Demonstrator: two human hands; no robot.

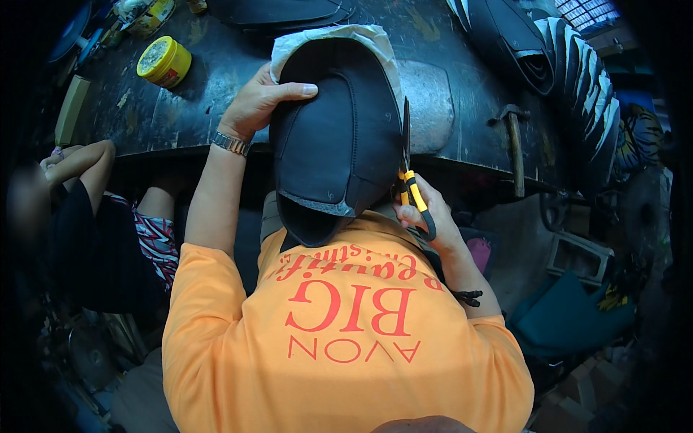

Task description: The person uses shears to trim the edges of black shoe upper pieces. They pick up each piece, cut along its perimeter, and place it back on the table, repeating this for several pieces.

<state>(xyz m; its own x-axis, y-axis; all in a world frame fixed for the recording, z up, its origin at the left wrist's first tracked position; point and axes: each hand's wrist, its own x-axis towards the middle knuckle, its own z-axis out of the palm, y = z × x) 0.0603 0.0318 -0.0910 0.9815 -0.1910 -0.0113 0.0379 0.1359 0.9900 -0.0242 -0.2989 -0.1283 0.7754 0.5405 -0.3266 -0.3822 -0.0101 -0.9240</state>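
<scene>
My left hand (268, 101) is closed on the far left edge of a black stitched shoe upper (328, 137), thumb on top and fingers beneath. White lining (372, 36) sticks out past the upper's far rim and partway down its right side. Scissors (415, 195) with yellow and black handles are in my right hand (432, 216), their dark blades pointing away from me along the upper's right edge. Whether the blades touch the lining is hard to make out. The near end of the upper hangs over the table's front edge, close to my orange shirt.
On the dark worktable (216, 115) stand a yellow tub (164, 62) and a grey slab (426, 105). A hammer (515, 144) lies at the right, near stacked black-and-white uppers (577, 86). More black pieces (281, 13) lie at the back. Another person (94, 216) sits at the left.
</scene>
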